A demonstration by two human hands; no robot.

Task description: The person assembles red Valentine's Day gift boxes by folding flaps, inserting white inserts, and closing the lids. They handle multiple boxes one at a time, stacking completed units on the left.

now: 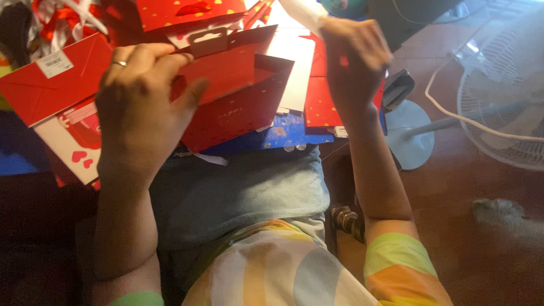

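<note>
My left hand (141, 102), with a ring on one finger, grips the left side of a red paper gift bag (238, 102) that lies flattened over my lap. The bag has small gold dots and a cut-out handle at its top. My right hand (348, 62) is raised to the right of the bag, its fingers closed on a white strip of paper (303, 12) that runs up to the frame's top edge. Behind that hand lies another red dotted bag (320, 107).
Red envelopes and cards (51, 79) are piled at the left, with a white heart-printed card (76, 147) below them. A blue sheet (283, 133) lies under the bags. At the right a white standing fan (498, 102), its round base (411, 133) and a cable sit on the brown floor.
</note>
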